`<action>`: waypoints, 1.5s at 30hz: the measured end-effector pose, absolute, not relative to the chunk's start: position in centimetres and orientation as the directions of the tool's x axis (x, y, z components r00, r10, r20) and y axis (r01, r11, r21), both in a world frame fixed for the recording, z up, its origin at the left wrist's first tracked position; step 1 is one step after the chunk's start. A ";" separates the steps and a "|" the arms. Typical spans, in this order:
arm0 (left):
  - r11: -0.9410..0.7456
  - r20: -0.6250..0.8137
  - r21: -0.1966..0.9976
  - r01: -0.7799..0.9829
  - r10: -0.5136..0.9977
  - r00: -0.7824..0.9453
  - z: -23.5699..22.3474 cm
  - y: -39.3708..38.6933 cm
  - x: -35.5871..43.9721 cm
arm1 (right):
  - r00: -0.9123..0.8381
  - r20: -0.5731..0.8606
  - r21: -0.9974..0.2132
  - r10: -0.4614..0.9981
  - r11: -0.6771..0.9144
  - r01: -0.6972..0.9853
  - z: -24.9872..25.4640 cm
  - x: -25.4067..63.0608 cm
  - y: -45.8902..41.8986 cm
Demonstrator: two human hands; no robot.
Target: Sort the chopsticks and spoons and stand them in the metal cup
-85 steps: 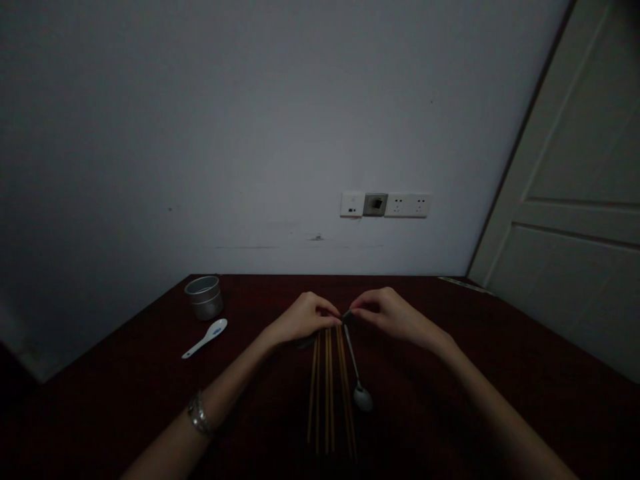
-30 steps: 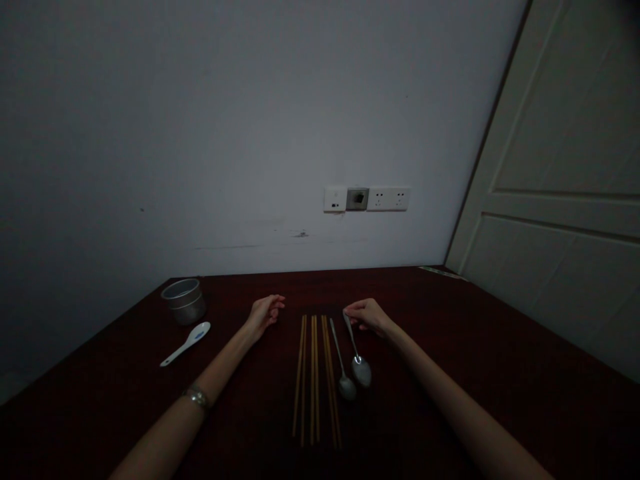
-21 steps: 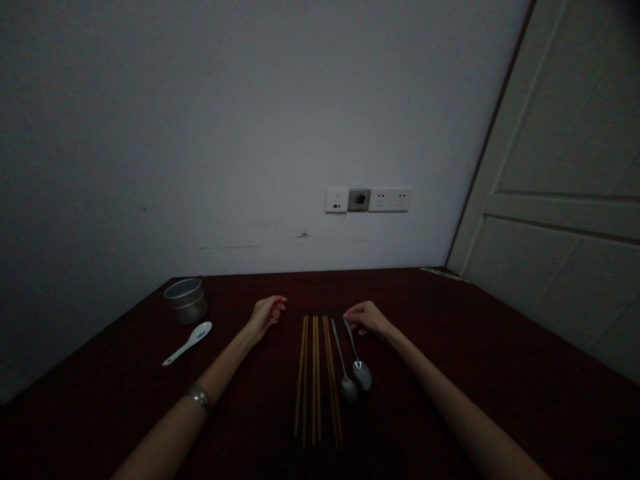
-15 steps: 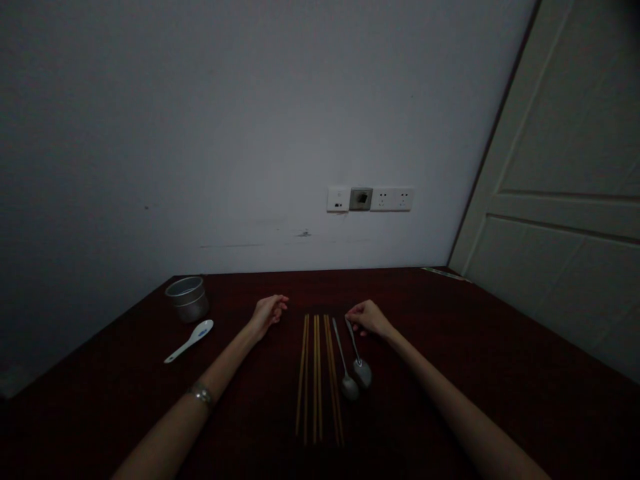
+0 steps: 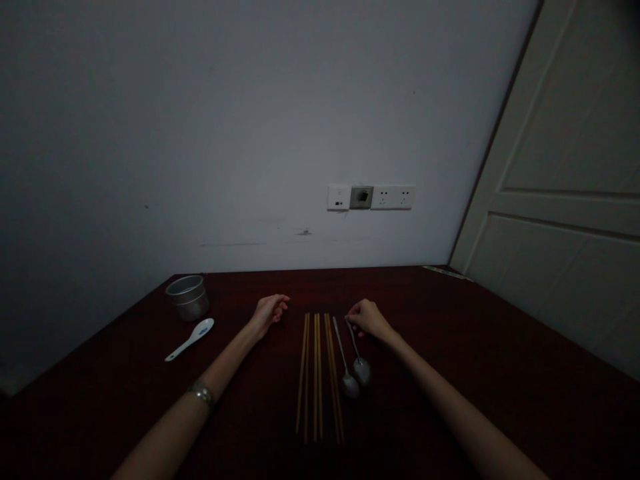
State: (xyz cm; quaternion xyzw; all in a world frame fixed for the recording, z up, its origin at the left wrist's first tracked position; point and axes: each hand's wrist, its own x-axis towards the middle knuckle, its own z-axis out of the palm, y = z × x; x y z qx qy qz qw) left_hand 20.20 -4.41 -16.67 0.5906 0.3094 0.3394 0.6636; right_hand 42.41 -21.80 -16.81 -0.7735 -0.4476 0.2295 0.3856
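My right hand (image 5: 367, 318) pinches the tip of the handle of a metal spoon (image 5: 362, 371), whose bowl lies on the table pointing toward me. Just left of that spoon lies a second metal spoon (image 5: 350, 385), close beside it. Further left are several wooden chopsticks (image 5: 318, 377), laid lengthwise in three pairs. My left hand (image 5: 269, 315) rests on its side on the table, left of the chopsticks' far ends. Its fingers are loosely bent and a little apart, with nothing visible in them.
A white soup spoon (image 5: 190, 339) with a blue mark lies at the left, in front of a round metal tin (image 5: 188, 299). The dark red table (image 5: 450, 333) meets a wall with sockets (image 5: 393, 197). A pale door (image 5: 560, 200) stands at the right.
The view has shifted very slightly. Both hands, the spoons and the chopsticks stay in practically the same places.
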 end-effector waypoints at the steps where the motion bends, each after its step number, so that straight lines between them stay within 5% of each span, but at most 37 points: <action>1: 0.071 -0.008 0.994 -0.086 0.816 0.579 -16.7 -4.4 20.2 | 0.489 -0.007 -0.799 0.872 -0.299 0.522 -16.8 42.4 -21.8; 16: 0.072 -0.030 0.996 -0.048 0.811 0.584 -17.0 -4.0 20.3 | 0.520 -0.017 -0.791 0.854 -0.330 0.516 -16.4 42.7 -22.0; 24: 0.086 -0.031 0.994 -0.060 0.793 0.609 -17.4 -3.6 20.2 | 0.630 0.184 -0.710 0.755 -0.341 0.616 -16.9 48.0 -24.1; 34: 0.073 -0.012 0.994 -0.075 0.791 0.612 -17.6 -3.5 20.2 | 0.652 0.228 -0.784 0.723 -0.260 0.563 -18.6 49.4 -24.8; 45: -0.124 -0.004 0.974 0.188 0.825 0.565 -17.6 -4.6 21.2 | 0.609 0.377 -0.678 0.698 -0.239 0.695 -18.5 49.3 -24.9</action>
